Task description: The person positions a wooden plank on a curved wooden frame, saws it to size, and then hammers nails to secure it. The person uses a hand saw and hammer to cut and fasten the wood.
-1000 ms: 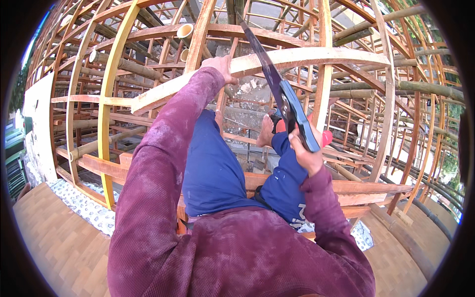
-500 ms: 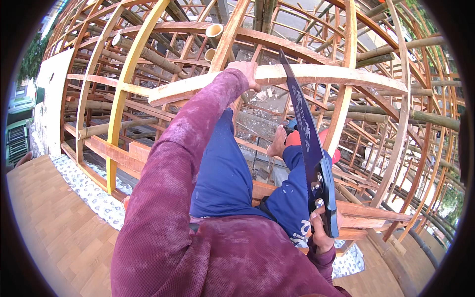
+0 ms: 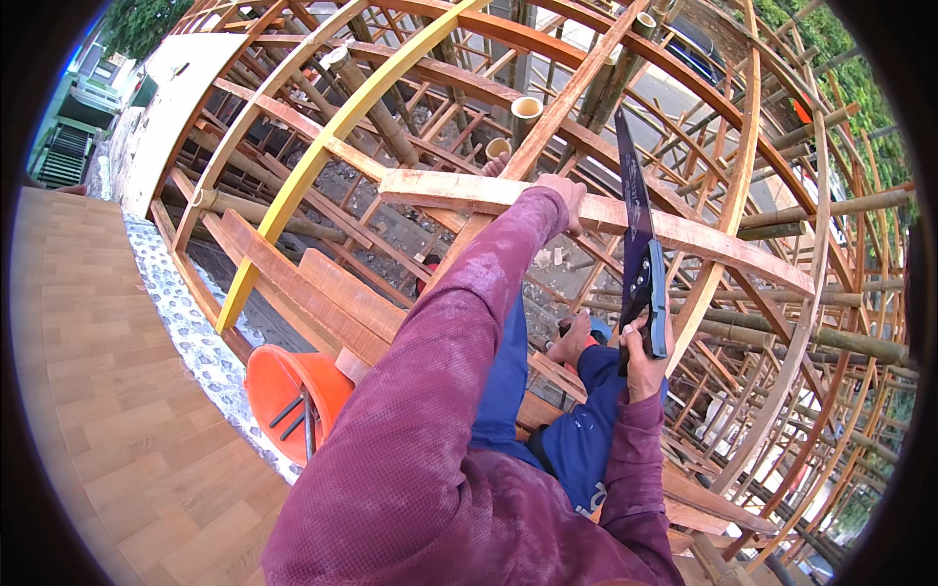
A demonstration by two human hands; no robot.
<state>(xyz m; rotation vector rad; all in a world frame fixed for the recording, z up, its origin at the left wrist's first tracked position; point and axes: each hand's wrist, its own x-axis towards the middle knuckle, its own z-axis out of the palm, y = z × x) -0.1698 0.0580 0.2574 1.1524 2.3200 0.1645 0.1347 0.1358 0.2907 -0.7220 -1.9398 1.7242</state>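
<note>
My left hand is closed over a pale sawn wooden beam, which runs across the frame in front of me. In my right hand is the handle of a handsaw with a dark blade and a black-blue grip. The blade points up and away, crossing over the beam to the right of my left hand. Whether its teeth bite into the wood I cannot tell. A yellow-painted strip and a raw timber upright stand near the beam's left part.
An orange bucket holding metal rods stands at my left, beside a tiled floor. Thick boards lie near it. Bamboo poles and timber lattice surround me, with ground far below. My bare foot rests among the timbers.
The view has swung left, bringing the orange bucket into sight. My right hand and the saw have moved up toward the beam. My left hand keeps its hold on the wood.
</note>
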